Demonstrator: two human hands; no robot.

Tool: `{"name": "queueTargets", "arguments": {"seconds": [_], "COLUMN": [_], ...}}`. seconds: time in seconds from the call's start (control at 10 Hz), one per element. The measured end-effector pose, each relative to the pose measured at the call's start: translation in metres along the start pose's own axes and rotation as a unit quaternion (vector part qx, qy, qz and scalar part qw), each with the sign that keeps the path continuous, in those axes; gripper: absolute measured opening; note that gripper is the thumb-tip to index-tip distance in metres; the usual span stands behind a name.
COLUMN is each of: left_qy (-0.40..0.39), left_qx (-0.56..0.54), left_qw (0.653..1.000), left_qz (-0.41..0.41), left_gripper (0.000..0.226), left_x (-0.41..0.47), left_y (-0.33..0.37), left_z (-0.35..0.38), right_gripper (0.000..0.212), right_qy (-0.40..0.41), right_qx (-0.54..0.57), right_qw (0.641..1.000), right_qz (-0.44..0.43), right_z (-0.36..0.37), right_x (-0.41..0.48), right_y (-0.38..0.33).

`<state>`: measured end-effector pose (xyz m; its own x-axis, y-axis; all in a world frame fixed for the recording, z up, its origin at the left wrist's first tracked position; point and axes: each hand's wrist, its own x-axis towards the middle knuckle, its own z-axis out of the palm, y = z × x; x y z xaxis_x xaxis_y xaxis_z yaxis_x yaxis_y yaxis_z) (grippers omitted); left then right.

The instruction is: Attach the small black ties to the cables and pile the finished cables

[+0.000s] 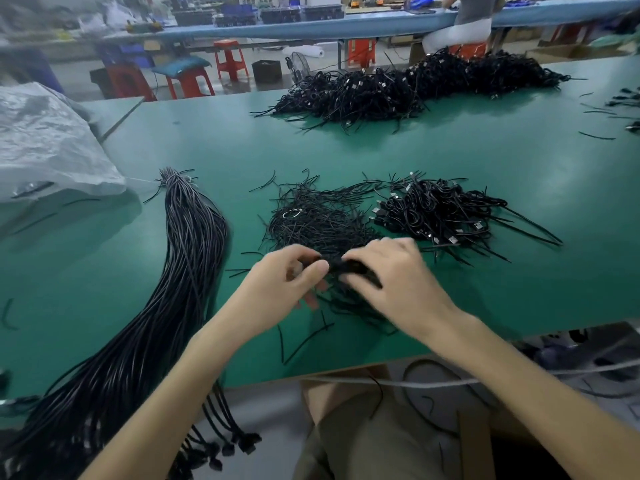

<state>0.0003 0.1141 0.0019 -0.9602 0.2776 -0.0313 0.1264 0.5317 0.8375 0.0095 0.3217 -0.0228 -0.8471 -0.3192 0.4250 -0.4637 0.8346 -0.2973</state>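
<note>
Gripping a short coiled black cable (349, 266) with both hands, just above the near part of the green-topped work table (519, 188). Pinched from the left by the left hand (289, 277), thumb and fingers curled round the coil; clamped from the right by the right hand (398, 271), fingers curled over it. Too blurred at the fingertips to make out any tie on the coil. Directly beyond both hands: a loose heap of thin black wire ties (318, 220). Beyond and to the right of the right hand, just beside that heap: a small pile of coiled, tied black cables with USB plugs (440, 213). Well left of the left hand: a thick bundle of long straight black cables (187, 258), running off the near table edge with plugs hanging. Far beyond the hands, toward the table's back edge: a large mound of coiled black cables (415, 84). Far left of the left hand: a crumpled white woven plastic sack (45, 140). Between and under the forearms: a few stray ties on the table, and a brown cardboard box (332, 393) below the edge.
</note>
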Motion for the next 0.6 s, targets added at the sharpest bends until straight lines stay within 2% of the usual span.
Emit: {"name": "queueTargets", "arguments": {"seconds": [0.1,0.2,0.3,0.4,0.5,0.6], "left_qy": [0.038,0.025,-0.013,-0.048,-0.079,-0.042], "left_qx": [-0.084,-0.066,-0.057,-0.046,-0.029,-0.035], "left_qw": [0.996,0.997,0.998,0.998,0.996,0.998], "left_qz": [-0.005,-0.013,-0.013,-0.015,-0.003,0.031], "left_gripper": [0.016,0.016,0.016,0.018,0.018,0.018], "left_x": [-0.003,-0.006,-0.008,-0.012,-0.020,-0.025], "left_y": [-0.004,-0.009,-0.015,-0.014,-0.009,0.002], "left_z": [-0.008,-0.013,-0.010,-0.006,-0.001,-0.009], "right_gripper": [0.028,0.029,0.041,0.059,0.066,0.065], "right_qy": [0.050,0.118,0.146,0.082,0.089,0.157], "right_qx": [0.054,0.030,-0.025,-0.046,-0.042,-0.012], "right_qw": [0.990,0.969,0.944,0.925,0.932,0.944], "right_qz": [0.119,0.215,0.296,0.368,0.350,0.290], "right_z": [-0.011,-0.021,-0.017,-0.004,0.001,-0.018], "right_x": [0.028,0.059,0.075,0.073,0.067,0.061], "right_y": [0.032,0.070,0.105,0.117,0.115,0.106]}}
